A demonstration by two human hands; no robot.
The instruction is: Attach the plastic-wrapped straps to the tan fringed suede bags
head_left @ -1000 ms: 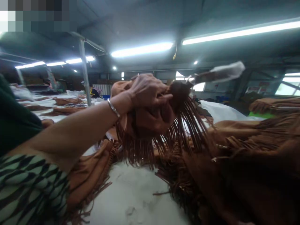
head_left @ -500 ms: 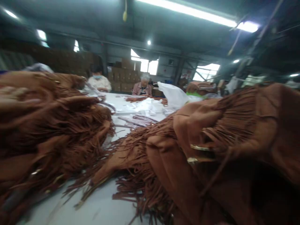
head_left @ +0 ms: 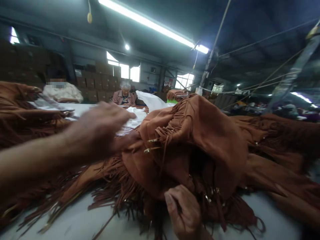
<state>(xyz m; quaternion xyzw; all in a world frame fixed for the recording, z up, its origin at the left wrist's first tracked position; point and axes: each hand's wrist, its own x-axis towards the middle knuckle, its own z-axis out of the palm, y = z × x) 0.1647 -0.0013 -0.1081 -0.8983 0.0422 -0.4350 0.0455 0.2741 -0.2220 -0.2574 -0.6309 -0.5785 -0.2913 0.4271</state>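
A brown suede piece with long fringe and gold-coloured metal fittings, looking like a bag (head_left: 215, 130), lies heaped in front of me with a dark opening toward me. My left hand (head_left: 102, 128) reaches in from the left, blurred by motion, its thumb apart from its stretched fingers, near the left side of the bag. I see nothing held in it. Below the opening is my right hand (head_left: 183, 210), its fingers curled in close by the bag's lower edge. What those fingers hold, if anything, is hidden. Metal clasps (head_left: 208, 198) hang just right of it.
More brown fringed pieces lie at the left (head_left: 15, 116) and right (head_left: 280, 140) on the white table (head_left: 82, 216). White sheeting (head_left: 152, 100) rises behind the bag. Two people sit across the table, one in white (head_left: 62, 91), one in a pinkish jacket (head_left: 123, 96). Cartons (head_left: 95, 85) are stacked behind.
The view has swung to the right, so the bag appears further left. My left hand now reaches across toward the bag, and my right hand has come into sight below it.
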